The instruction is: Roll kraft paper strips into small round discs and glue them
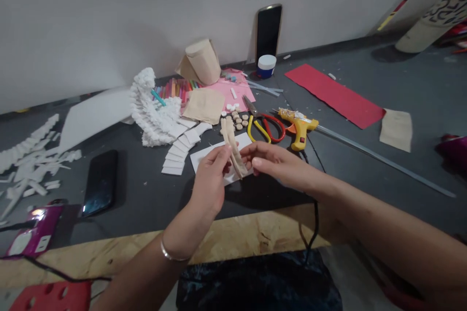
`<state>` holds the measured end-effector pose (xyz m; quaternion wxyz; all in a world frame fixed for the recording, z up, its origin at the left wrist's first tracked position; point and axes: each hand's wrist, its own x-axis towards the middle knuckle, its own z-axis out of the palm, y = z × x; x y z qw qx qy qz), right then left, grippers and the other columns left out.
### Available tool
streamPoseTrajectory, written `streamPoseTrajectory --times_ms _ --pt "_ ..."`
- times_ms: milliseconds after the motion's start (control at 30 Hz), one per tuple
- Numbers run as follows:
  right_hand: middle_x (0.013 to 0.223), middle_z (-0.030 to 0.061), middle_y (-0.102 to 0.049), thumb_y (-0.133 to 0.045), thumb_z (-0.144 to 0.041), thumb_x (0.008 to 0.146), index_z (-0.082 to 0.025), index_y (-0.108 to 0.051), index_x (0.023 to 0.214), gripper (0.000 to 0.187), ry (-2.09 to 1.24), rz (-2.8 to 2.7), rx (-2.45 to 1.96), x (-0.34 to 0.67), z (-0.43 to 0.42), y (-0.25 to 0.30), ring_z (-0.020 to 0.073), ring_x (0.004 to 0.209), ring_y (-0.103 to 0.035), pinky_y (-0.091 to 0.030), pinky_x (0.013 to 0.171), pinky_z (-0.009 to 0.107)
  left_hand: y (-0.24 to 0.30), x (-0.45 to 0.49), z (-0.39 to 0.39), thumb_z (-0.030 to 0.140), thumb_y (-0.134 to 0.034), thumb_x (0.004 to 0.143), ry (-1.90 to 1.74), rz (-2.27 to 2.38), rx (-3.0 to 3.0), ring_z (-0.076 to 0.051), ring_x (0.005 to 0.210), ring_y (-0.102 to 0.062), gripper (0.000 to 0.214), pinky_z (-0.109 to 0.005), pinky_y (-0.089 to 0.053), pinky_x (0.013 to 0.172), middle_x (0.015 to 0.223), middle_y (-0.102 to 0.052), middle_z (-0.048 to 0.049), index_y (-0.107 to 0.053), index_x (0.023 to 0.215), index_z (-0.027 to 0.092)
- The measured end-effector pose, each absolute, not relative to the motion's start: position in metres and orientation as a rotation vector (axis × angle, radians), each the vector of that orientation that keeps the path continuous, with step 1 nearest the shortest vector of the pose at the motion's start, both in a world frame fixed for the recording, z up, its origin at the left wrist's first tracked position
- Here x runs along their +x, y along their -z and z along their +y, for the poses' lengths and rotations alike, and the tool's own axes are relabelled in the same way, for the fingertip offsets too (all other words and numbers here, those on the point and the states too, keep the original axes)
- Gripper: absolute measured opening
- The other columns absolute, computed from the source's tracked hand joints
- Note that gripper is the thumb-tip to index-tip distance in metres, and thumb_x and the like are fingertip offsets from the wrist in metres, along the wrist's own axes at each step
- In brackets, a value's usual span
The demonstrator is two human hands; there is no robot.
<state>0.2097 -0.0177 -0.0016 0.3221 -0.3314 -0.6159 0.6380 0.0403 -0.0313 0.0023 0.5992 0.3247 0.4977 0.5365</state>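
A folded beige cloth strip (235,149) is pinched between the thumb and fingers of my left hand (209,180), over a white card (199,155) on the table. On its right side, my right hand (277,163) has its curled fingertips at the strip's lower part; its thumb stands a little off the cloth. Just beyond the strip are several round beige pieces (239,120) and scissors (268,124) with red and yellow handles. A yellow glue gun (299,126) lies to the right of my right hand, and several overlapping white rectangles (178,155) lie left of my left hand.
A black phone (100,182) lies at left near white scraps (32,160). Another phone (269,31) leans on the wall behind a white-lidded jar (266,65). A beige roll (204,60), red sheet (335,95), beige cloth piece (396,130) and long clear stick (386,161) surround the work.
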Motion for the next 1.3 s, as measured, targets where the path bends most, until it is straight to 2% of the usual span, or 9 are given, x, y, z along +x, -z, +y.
streamPoseTrajectory --times_ms 100,300,567,767,867,967,1067,1167,1300 --pt "0.099 0.0067 -0.064 -0.062 -0.043 0.085 -0.017 -0.057 0.102 0.031 -1.689 -1.618 -0.906 0.204 -0.023 0.003 0.0164 0.086 -0.061 -0.049 0.073 0.030 -0.004 0.058 -0.037 0.039 -0.072 0.075 -1.307 1.082 0.629 -0.012 0.072 -0.060 0.024 -0.024 -0.048 0.068 0.080 -0.067 -0.0020 -0.072 0.086 0.018" --pt "0.064 -0.0033 -0.055 -0.063 -0.045 0.084 -0.017 -0.057 0.077 0.029 -1.665 -1.551 -1.041 0.205 -0.021 0.005 0.0093 0.057 -0.047 -0.037 0.054 0.023 -0.001 0.072 -0.047 0.036 -0.069 0.077 -1.416 1.169 0.591 -0.010 0.069 -0.055 0.019 -0.022 -0.045 0.065 0.074 -0.061 0.0012 -0.063 0.076 0.018" --pt "0.073 0.0004 -0.065 -0.058 -0.034 0.085 -0.019 -0.057 0.079 0.017 -1.673 -1.657 -1.144 0.209 -0.020 0.000 0.0099 0.058 -0.053 -0.042 0.053 0.022 0.001 0.053 -0.047 0.034 -0.076 0.070 -1.427 1.182 0.577 -0.008 0.062 -0.053 0.028 -0.020 -0.039 0.058 0.068 -0.058 0.0042 -0.053 0.073 0.018" --pt "0.063 -0.0027 -0.059 -0.058 -0.034 0.084 -0.019 -0.054 0.077 0.017 -1.727 -1.707 -1.234 0.212 -0.019 -0.003 0.0079 0.049 -0.048 -0.036 0.045 0.020 0.009 0.022 -0.050 0.034 -0.074 0.073 -1.398 1.281 0.765 -0.008 0.057 -0.050 0.027 -0.021 -0.039 0.057 0.061 -0.054 0.0047 -0.052 0.071 0.018" --pt "0.059 -0.0035 -0.057 -0.057 -0.034 0.085 -0.020 -0.055 0.076 0.018 -1.738 -1.779 -1.267 0.215 -0.018 -0.001 0.0074 0.046 -0.046 -0.034 0.043 0.020 0.011 0.002 -0.055 0.032 -0.066 0.081 -1.404 1.427 1.019 -0.010 0.062 -0.052 0.018 -0.023 -0.041 0.060 0.067 -0.055 0.0026 -0.054 0.078 0.019" --pt "0.052 -0.0045 -0.054 -0.055 -0.037 0.087 -0.020 -0.056 0.075 0.021 -1.743 -1.838 -1.274 0.217 -0.017 0.003 0.0078 0.042 -0.043 -0.032 0.041 0.020 0.004 -0.015 -0.063 0.025 -0.063 0.086 -1.531 1.659 1.673 -0.016 0.083 -0.057 0.007 -0.030 -0.045 0.077 0.086 -0.060 -0.0024 -0.058 0.087 0.020" --pt "0.049 -0.0054 -0.053 -0.054 -0.039 0.088 -0.021 -0.057 0.076 0.022 -1.707 -1.900 -1.282 0.215 -0.018 0.003 0.0083 0.040 -0.043 -0.031 0.041 0.020 -0.005 -0.023 -0.065 0.020 -0.064 0.087 -1.209 1.533 2.466 -0.021 0.098 -0.057 0.011 -0.037 -0.043 0.088 0.098 -0.065 -0.0057 -0.062 0.097 0.022" --pt "0.052 -0.0055 -0.053 -0.054 -0.037 0.087 -0.020 -0.057 0.079 0.019 -1.639 -1.939 -1.316 0.210 -0.021 -0.003 0.0087 0.042 -0.046 -0.033 0.043 0.021 -0.010 -0.022 -0.059 0.022 -0.064 0.088 -0.849 1.319 2.863 -0.023 0.101 -0.058 0.020 -0.038 -0.040 0.087 0.104 -0.069 -0.0076 -0.063 0.108 0.020" --pt "0.055 -0.0050 -0.053 -0.055 -0.035 0.086 -0.019 -0.058 0.080 0.018 -1.484 -2.023 -1.336 0.203 -0.024 -0.007 0.0100 0.047 -0.049 -0.035 0.046 0.022 -0.008 -0.021 -0.044 0.023 -0.059 0.091 -0.656 1.213 2.984 -0.020 0.085 -0.058 0.008 -0.035 -0.038 0.074 0.085 -0.069 -0.0042 -0.066 0.094 0.019"
